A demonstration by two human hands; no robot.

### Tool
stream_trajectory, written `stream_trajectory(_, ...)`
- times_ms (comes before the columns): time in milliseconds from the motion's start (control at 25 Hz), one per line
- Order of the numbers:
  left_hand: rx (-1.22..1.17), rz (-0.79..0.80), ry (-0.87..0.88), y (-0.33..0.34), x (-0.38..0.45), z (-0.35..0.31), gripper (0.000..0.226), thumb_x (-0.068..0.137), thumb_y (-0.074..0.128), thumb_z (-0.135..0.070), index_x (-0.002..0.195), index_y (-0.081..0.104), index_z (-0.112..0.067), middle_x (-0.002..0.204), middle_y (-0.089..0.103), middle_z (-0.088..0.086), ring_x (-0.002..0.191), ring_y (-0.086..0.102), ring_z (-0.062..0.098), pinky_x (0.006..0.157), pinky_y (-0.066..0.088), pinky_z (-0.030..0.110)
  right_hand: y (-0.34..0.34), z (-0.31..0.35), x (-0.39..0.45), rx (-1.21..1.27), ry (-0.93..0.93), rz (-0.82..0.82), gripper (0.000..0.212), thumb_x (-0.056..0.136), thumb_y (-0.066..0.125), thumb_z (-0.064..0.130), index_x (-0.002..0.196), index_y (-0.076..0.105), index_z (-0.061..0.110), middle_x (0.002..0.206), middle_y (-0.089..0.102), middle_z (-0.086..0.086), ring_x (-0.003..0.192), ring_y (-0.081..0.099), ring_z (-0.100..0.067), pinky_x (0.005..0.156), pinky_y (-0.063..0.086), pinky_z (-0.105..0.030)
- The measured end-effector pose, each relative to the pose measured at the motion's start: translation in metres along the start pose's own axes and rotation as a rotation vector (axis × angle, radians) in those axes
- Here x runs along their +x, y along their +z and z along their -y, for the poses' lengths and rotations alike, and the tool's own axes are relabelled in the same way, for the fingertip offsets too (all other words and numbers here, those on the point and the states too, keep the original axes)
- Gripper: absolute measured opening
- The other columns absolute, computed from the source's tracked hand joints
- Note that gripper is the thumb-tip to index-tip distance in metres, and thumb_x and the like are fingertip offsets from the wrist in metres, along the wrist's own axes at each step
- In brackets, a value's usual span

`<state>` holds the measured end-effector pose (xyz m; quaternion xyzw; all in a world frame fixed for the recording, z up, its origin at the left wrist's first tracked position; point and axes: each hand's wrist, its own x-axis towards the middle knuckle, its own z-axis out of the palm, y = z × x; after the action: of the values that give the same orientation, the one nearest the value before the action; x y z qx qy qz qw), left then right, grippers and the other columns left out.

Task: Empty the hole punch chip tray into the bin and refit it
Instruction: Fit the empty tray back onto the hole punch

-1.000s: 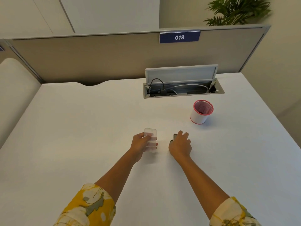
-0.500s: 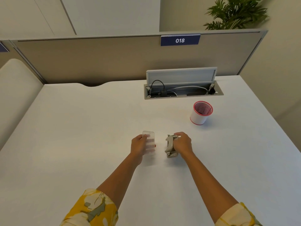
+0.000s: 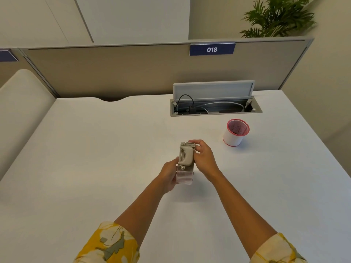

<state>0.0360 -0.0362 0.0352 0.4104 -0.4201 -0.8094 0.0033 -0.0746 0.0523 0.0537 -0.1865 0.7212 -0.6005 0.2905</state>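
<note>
Right hand pinches the hole punch by its side, left hand curls round the clear tray just below it; a skewed push could jam or drop the tray.

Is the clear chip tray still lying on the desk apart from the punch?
No: the left hand holds the clear chip tray up against the base of the hole punch, which the right hand grips.
</note>
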Motion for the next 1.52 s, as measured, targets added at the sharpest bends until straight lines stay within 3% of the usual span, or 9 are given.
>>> stream_trajectory(120,-0.030,0.006,-0.034,0.000,0.000,0.003,0.040,0.105,0.034,-0.030,0.119,0.067,-0.013,0.103,0.075,0.014,0.092,0.074,0.034,0.078,0.059,0.043,0.003,-0.010,-0.004,-0.055,-0.055,0.000,0.025,0.093,0.061,0.012,0.116,0.059,0.020,0.114,0.067,0.004,0.102,0.065,-0.013,0.074,0.058,-0.018)
stream_trajectory(240,-0.030,-0.040,-0.042,-0.002,0.003,0.006,0.035,0.104,0.039,-0.028,0.111,0.070,-0.014,0.103,0.074,0.014,0.099,0.072,0.035,0.080,0.058,0.045,0.002,-0.015,-0.006,-0.067,-0.072,0.030,0.024,0.093,0.062,0.012,0.114,0.059,0.022,0.110,0.066,0.007,0.098,0.066,-0.010,0.068,0.056,-0.013)
stream_trajectory(360,-0.037,-0.085,-0.040,-0.003,0.007,0.009,0.027,0.101,0.047,-0.020,0.101,0.073,-0.011,0.099,0.073,0.012,0.089,0.070,0.029,0.074,0.060,0.041,0.000,-0.016,-0.006,-0.072,-0.061,0.060,0.025,0.092,0.062,0.008,0.112,0.060,0.023,0.106,0.068,0.008,0.096,0.066,-0.009,0.066,0.055,-0.013)
stream_trajectory(560,-0.034,-0.118,-0.004,-0.003,0.014,0.008,0.022,0.098,0.053,-0.015,0.095,0.074,-0.009,0.098,0.072,0.011,0.088,0.066,0.028,0.084,0.057,0.044,-0.004,-0.021,-0.006,-0.068,-0.049,0.083,0.028,0.090,0.062,0.007,0.114,0.062,0.021,0.109,0.070,0.005,0.100,0.067,-0.010,0.070,0.057,-0.017)
stream_trajectory(800,-0.072,-0.140,0.013,-0.002,0.015,0.005,0.024,0.100,0.049,-0.017,0.099,0.073,-0.011,0.095,0.069,0.009,0.080,0.068,0.024,0.061,0.061,0.036,-0.002,-0.028,-0.009,-0.066,-0.043,0.048,0.025,0.091,0.061,0.010,0.114,0.062,0.019,0.108,0.071,0.006,0.097,0.068,-0.005,0.068,0.056,-0.015)
stream_trajectory(1080,-0.053,-0.128,0.031,0.002,0.015,0.000,0.025,0.095,0.049,-0.012,0.095,0.074,-0.010,0.085,0.069,0.010,0.070,0.066,0.026,0.059,0.058,0.035,0.006,-0.030,-0.010,0.002,-0.046,0.061,0.026,0.089,0.061,0.006,0.108,0.064,0.023,0.102,0.073,0.011,0.092,0.071,-0.004,0.069,0.059,-0.021)
stream_trajectory(1200,-0.075,-0.118,0.028,0.002,0.016,-0.001,0.026,0.096,0.049,-0.013,0.104,0.073,-0.008,0.092,0.068,0.011,0.075,0.066,0.028,0.067,0.058,0.041,0.006,-0.031,-0.009,0.018,-0.048,0.038,0.026,0.089,0.060,0.005,0.108,0.063,0.022,0.101,0.073,0.011,0.088,0.071,-0.001,0.064,0.057,-0.019)
stream_trajectory(1360,-0.125,-0.123,0.020,0.002,0.015,0.000,0.026,0.097,0.049,-0.012,0.107,0.071,-0.005,0.095,0.067,0.013,0.077,0.066,0.028,0.069,0.057,0.041,0.003,-0.030,-0.010,-0.084,-0.124,0.095,0.030,0.088,0.061,0.006,0.105,0.061,0.029,0.098,0.071,0.017,0.090,0.068,0.000,0.069,0.055,-0.014)
stream_trajectory(1520,-0.160,-0.140,0.042,-0.002,0.016,-0.003,0.023,0.096,0.054,-0.015,0.088,0.076,-0.012,0.077,0.073,0.006,0.072,0.065,0.022,0.056,0.057,0.032,-0.001,-0.031,-0.009,-0.323,-0.265,0.149,0.028,0.086,0.063,0.012,0.107,0.061,0.031,0.101,0.065,0.018,0.088,0.057,-0.008,0.071,0.048,-0.014)
